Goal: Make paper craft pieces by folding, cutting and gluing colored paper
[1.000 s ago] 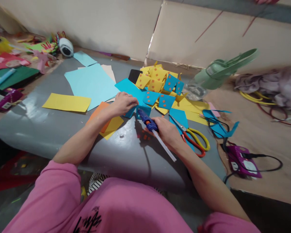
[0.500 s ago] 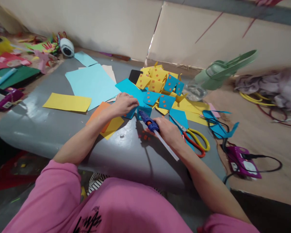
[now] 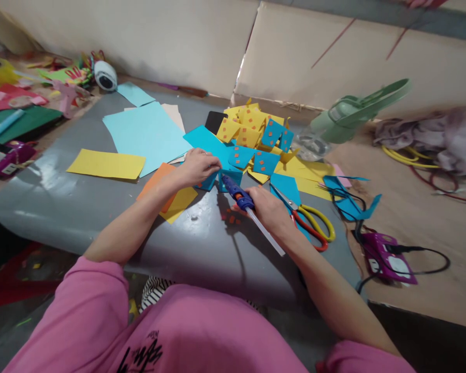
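My left hand [image 3: 200,167] pinches a folded blue paper piece [image 3: 207,183] over the grey table [image 3: 202,248]. In my right hand [image 3: 264,206] is a dark blue glue gun [image 3: 236,191], with a clear glue stick [image 3: 267,233] sticking out of its back. The gun's nozzle touches or nearly touches the blue paper beside my left fingertips. Small orange paper bits [image 3: 231,216] lie below the gun. Just beyond my hands are blue papers with orange squares [image 3: 266,162] and a pile of yellow dotted pieces [image 3: 248,135].
Scissors [image 3: 312,223] with red and yellow handles lie right of my right hand. Light blue sheets [image 3: 145,132] and a yellow strip [image 3: 106,164] are at the left. A green bottle [image 3: 339,122] stands behind; a purple box [image 3: 390,259] with black cables sits far right.
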A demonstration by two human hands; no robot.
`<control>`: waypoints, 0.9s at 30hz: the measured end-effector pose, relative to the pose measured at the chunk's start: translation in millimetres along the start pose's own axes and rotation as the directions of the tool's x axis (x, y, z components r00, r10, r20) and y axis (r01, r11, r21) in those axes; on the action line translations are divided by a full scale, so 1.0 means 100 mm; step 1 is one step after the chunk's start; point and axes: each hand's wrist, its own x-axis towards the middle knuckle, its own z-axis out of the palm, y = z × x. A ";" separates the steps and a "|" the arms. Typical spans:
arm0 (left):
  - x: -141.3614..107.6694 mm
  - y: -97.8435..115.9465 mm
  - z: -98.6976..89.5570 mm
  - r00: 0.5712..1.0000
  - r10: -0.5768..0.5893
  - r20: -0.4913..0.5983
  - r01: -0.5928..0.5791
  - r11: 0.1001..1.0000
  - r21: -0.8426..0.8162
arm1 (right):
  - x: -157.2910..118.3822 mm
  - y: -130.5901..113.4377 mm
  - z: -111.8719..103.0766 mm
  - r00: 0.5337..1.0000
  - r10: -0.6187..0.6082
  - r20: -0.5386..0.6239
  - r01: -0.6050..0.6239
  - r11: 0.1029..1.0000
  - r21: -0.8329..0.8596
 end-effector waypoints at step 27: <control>-0.02 0.06 -0.02 0.999 -0.025 0.034 0.026 0.999 -0.030 | -0.04 -0.05 -0.01 0.999 -0.029 -0.028 0.029 0.999 0.020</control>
